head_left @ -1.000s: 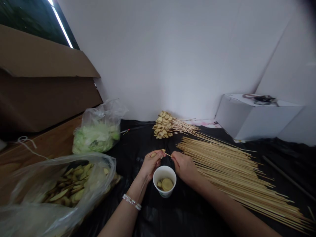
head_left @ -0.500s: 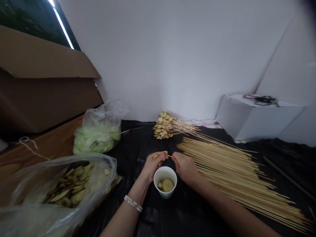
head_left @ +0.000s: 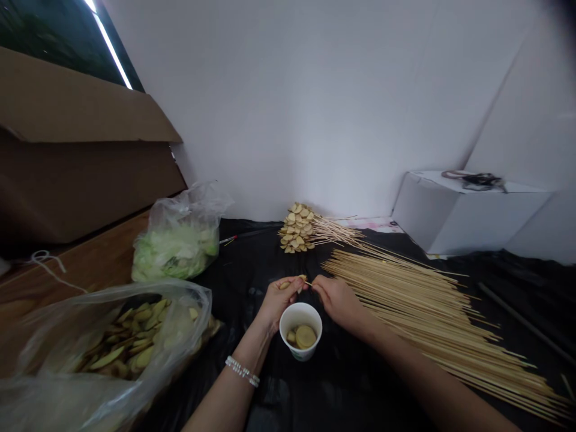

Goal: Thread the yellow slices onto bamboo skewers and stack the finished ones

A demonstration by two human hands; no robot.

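Observation:
My left hand [head_left: 279, 298], with a beaded bracelet at the wrist, is closed on potato slices [head_left: 285, 285] just behind a white paper cup [head_left: 300, 312]. Between the hands runs a thin wooden skewer [head_left: 308, 283], its left end at a slice in my left fingers. My right hand [head_left: 335, 298] pinches that skewer to the right of the cup; most of its length is hidden by the hand. Inside the cup lie a few round potato slices [head_left: 305, 337]. Beyond my hands lies a pile of skewered potato slices [head_left: 297, 229], sticks pointing right.
Many loose bamboo skewers [head_left: 418, 306] spread over the black sheet [head_left: 252, 258] at right. At left stand an open plastic bag of potato slices [head_left: 135, 336] and a bag of pale green vegetable [head_left: 177, 246]. A cardboard box [head_left: 81, 174] and a white box [head_left: 472, 210] flank the white wall.
My right hand has shifted very slightly, its fingers adjusting on the skewer. My left hand and the cup stay nearly in place; the view has moved a little.

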